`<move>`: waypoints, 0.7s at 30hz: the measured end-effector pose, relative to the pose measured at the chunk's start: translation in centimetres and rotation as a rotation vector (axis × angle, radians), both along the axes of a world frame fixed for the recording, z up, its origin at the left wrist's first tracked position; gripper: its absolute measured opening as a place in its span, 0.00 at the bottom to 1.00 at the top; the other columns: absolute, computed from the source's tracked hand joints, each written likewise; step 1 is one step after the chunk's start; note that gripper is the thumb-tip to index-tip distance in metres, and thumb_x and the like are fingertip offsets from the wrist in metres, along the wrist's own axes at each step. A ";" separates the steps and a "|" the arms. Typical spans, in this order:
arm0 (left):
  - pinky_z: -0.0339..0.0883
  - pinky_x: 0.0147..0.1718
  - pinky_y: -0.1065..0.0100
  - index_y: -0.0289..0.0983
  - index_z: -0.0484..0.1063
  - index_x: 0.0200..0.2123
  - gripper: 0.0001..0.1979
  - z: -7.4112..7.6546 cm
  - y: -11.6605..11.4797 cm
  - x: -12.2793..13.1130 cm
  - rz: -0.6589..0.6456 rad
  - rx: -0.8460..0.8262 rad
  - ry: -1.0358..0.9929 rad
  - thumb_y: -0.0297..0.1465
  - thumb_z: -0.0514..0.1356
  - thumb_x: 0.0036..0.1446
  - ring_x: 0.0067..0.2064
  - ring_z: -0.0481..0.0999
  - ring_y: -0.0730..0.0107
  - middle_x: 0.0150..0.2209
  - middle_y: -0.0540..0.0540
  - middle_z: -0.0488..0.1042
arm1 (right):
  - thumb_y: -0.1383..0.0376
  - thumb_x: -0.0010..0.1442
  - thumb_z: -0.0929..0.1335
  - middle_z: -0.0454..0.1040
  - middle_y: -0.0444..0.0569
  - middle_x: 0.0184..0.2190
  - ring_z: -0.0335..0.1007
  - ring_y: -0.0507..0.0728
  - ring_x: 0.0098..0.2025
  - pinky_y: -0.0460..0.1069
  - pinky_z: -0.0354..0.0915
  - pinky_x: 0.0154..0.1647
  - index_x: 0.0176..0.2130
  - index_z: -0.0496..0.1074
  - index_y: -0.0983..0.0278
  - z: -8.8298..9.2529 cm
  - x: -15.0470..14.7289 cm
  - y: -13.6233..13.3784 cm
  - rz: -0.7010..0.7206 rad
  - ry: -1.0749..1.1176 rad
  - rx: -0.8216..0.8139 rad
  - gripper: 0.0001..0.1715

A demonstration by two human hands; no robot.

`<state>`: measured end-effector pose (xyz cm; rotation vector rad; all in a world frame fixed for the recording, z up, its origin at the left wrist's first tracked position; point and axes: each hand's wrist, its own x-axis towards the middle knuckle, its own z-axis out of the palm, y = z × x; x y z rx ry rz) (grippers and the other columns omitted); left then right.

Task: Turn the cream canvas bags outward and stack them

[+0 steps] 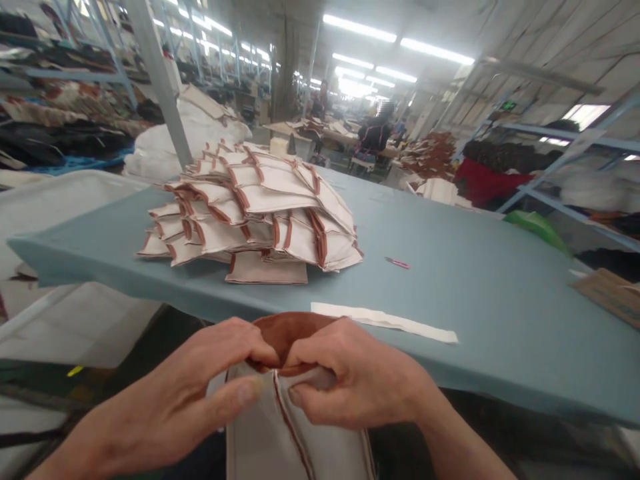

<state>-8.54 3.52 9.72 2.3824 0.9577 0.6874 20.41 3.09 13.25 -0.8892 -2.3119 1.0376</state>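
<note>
My left hand (200,387) and my right hand (350,377) both pinch the rim of a cream canvas bag (285,440) with a brown lining and brown piping. The bag hangs at the near edge of a pale blue table (475,300), its mouth folded open towards me. Thumbs press on the outside and fingers curl over the brown rim. Further back on the table lies a fanned pile of similar cream bags with brown trim (250,207).
A white strip of fabric (385,320) lies just beyond my hands. A small pink tool (397,263) rests right of the pile. A white bin (60,200) stands at left. A person (375,137) works in the background among shelves of cloth.
</note>
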 end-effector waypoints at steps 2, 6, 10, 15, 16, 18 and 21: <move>0.77 0.50 0.75 0.48 0.86 0.46 0.09 0.8 0.3 1.6 -0.035 -0.110 -0.037 0.35 0.65 0.66 0.47 0.88 0.66 0.45 0.53 0.90 | 0.69 0.57 0.73 0.66 0.35 0.26 0.60 0.48 0.27 0.46 0.53 0.31 0.29 0.67 0.61 0.0 0.1 0.0 -0.033 -0.038 0.007 0.11; 0.69 0.35 0.75 0.44 0.86 0.36 0.06 1.2 0.6 3.5 -0.023 -0.302 -0.057 0.34 0.66 0.61 0.35 0.81 0.69 0.34 0.54 0.85 | 0.67 0.56 0.74 0.67 0.35 0.25 0.60 0.48 0.27 0.46 0.53 0.31 0.30 0.68 0.61 -0.7 0.7 -0.2 -0.079 -0.090 -0.039 0.11; 0.62 0.31 0.73 0.40 0.82 0.32 0.11 0.3 0.9 4.3 -0.044 -0.454 -0.064 0.39 0.65 0.64 0.31 0.74 0.71 0.29 0.54 0.79 | 0.67 0.56 0.74 0.65 0.35 0.24 0.58 0.48 0.25 0.46 0.53 0.30 0.30 0.66 0.60 -1.9 0.9 0.0 -0.066 -0.093 -0.110 0.13; 0.58 0.28 0.72 0.38 0.83 0.33 0.19 -0.2 1.0 4.4 -0.075 -0.580 -0.065 0.44 0.61 0.71 0.28 0.67 0.72 0.26 0.54 0.71 | 0.65 0.57 0.73 0.65 0.35 0.24 0.57 0.49 0.26 0.46 0.54 0.30 0.30 0.67 0.60 -3.3 0.9 0.8 -0.049 -0.006 -0.220 0.10; 0.58 0.28 0.72 0.38 0.83 0.33 0.19 -0.2 1.0 4.4 -0.077 -0.593 -0.072 0.44 0.61 0.71 0.28 0.66 0.72 0.26 0.54 0.71 | 0.64 0.58 0.73 0.64 0.35 0.24 0.57 0.49 0.26 0.45 0.53 0.29 0.30 0.67 0.60 -3.5 1.0 1.0 -0.042 0.011 -0.241 0.11; 0.58 0.28 0.72 0.38 0.83 0.33 0.20 -0.2 1.1 4.4 -0.081 -0.617 -0.079 0.45 0.61 0.71 0.29 0.67 0.71 0.26 0.54 0.70 | 0.63 0.59 0.73 0.64 0.35 0.24 0.56 0.49 0.26 0.45 0.53 0.29 0.30 0.67 0.60 -3.9 1.1 1.2 -0.031 0.035 -0.278 0.11; 0.61 0.30 0.71 0.39 0.81 0.32 0.19 0.0 1.0 4.6 -0.048 -0.621 -0.056 0.44 0.59 0.68 0.31 0.69 0.69 0.28 0.53 0.72 | 0.62 0.59 0.73 0.64 0.35 0.25 0.57 0.49 0.26 0.46 0.53 0.30 0.30 0.66 0.60 -4.0 1.1 1.1 -0.034 0.037 -0.286 0.12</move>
